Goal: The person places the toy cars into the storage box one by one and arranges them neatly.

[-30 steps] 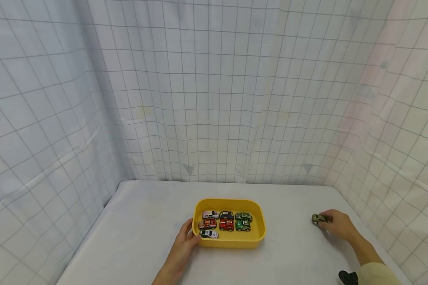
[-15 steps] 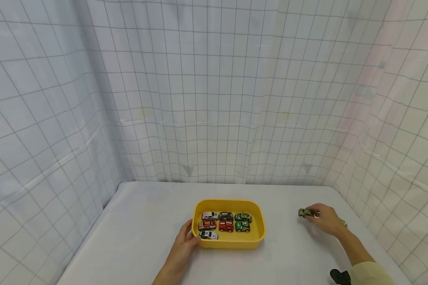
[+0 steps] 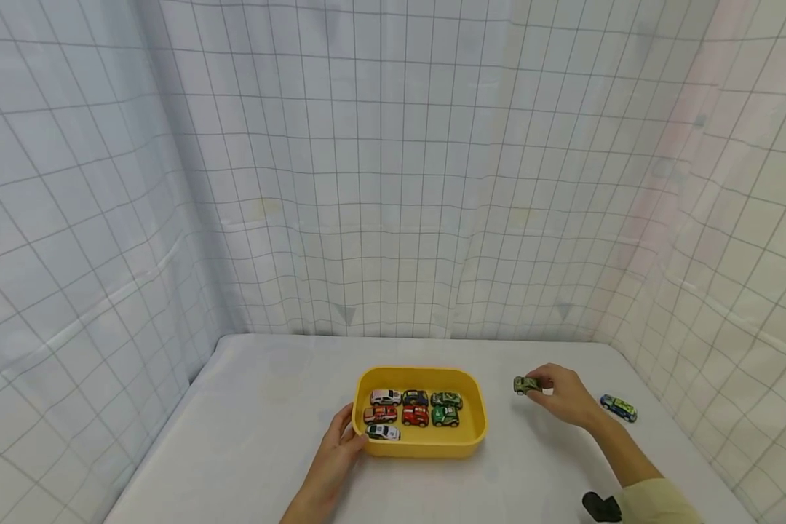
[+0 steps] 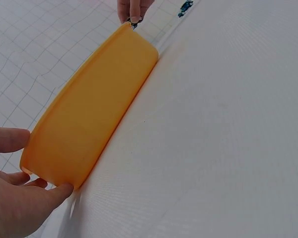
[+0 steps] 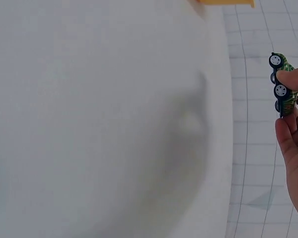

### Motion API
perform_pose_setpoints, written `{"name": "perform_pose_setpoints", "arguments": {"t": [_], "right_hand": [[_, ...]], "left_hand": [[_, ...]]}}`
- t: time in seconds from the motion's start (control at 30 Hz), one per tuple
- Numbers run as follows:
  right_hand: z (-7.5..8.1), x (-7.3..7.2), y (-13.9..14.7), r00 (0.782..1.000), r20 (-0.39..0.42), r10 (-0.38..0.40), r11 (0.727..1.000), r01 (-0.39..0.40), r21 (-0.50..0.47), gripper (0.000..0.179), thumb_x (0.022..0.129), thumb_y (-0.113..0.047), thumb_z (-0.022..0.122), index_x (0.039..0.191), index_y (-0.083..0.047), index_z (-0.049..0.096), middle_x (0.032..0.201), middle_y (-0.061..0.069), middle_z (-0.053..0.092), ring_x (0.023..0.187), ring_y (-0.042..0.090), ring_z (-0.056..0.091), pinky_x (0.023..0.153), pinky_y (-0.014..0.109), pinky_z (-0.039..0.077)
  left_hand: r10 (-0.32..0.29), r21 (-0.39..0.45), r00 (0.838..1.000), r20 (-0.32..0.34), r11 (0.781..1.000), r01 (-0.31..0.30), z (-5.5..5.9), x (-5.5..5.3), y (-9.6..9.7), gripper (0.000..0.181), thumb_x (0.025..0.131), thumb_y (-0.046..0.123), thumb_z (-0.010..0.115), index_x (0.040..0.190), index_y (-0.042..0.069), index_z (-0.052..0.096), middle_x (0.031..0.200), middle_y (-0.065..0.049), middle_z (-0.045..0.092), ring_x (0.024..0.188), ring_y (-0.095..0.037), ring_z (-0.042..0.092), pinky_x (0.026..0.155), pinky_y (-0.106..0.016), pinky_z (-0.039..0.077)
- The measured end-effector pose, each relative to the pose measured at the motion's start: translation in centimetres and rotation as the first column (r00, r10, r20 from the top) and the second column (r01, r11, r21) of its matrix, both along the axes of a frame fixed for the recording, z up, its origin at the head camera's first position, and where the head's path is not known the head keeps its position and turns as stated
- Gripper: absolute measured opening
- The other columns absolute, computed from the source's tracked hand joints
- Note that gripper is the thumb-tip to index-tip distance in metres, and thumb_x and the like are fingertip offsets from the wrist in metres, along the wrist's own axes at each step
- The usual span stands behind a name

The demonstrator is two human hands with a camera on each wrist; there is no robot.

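Near the middle of the white table, a yellow tray (image 3: 426, 448) holds several small toy cars in rows, among them a red toy car (image 3: 415, 415) and a green one (image 3: 445, 415). My left hand (image 3: 330, 455) grips the tray's left end at the near corner, thumb and fingers against its walls (image 4: 84, 114). To the right of the tray, my right hand (image 3: 563, 397) pinches a green camouflage toy car (image 3: 525, 385) above the table. The right wrist view shows that toy car (image 5: 283, 84) between thumb and fingers, its wheels facing the camera.
A blue and yellow-green toy car (image 3: 618, 407) lies on the table (image 3: 268, 407) near its right edge. White gridded curtains (image 3: 393, 182) stand behind the table and at both sides. A black object (image 3: 601, 506) sits by the right sleeve.
My right hand has lifted the camouflage toy car and carried it left, toward the tray. The blue toy car behind it has come into view. My left hand and the tray stay in place.
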State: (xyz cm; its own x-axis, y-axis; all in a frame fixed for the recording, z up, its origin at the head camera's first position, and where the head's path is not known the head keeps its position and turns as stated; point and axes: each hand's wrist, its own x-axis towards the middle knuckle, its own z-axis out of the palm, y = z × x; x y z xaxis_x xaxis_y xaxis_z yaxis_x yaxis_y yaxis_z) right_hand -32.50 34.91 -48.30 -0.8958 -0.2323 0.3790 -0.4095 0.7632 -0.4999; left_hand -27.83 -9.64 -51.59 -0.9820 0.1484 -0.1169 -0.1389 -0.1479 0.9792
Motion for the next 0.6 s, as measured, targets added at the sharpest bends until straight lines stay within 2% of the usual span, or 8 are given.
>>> {"name": "perform_pose_setpoints", "arguments": {"t": [0.4,0.6], "right_hand": [[0.9,-0.8,-4.8,0.988,0.021,0.153,0.988,-0.153,0.016,0.02,0.087,-0.005,0.079,0.105,-0.011,0.075,0.099,-0.008,0.066,0.089,0.011,0.064,0.085,0.047,0.061],[1.2,-0.9,-6.5,0.976,0.037,0.214,0.977,-0.214,0.008,0.019,0.089,-0.006,0.078,0.106,-0.012,0.074,0.101,-0.008,0.066,0.089,0.011,0.064,0.086,0.05,0.06]], "left_hand": [[0.003,0.0,1.0,-0.021,1.0,-0.003,0.0,0.0,0.1,0.073,0.099,-0.003,0.054,0.162,-0.003,0.016,0.167,-0.029,0.009,0.152,-0.048,0.013,0.12,-0.058,0.025],[0.004,-0.006,1.0,-0.029,1.0,-0.004,0.0,0.1,0.0,0.074,0.099,-0.004,0.055,0.162,-0.004,0.015,0.167,-0.03,0.008,0.152,-0.049,0.012,0.119,-0.058,0.025]]}}
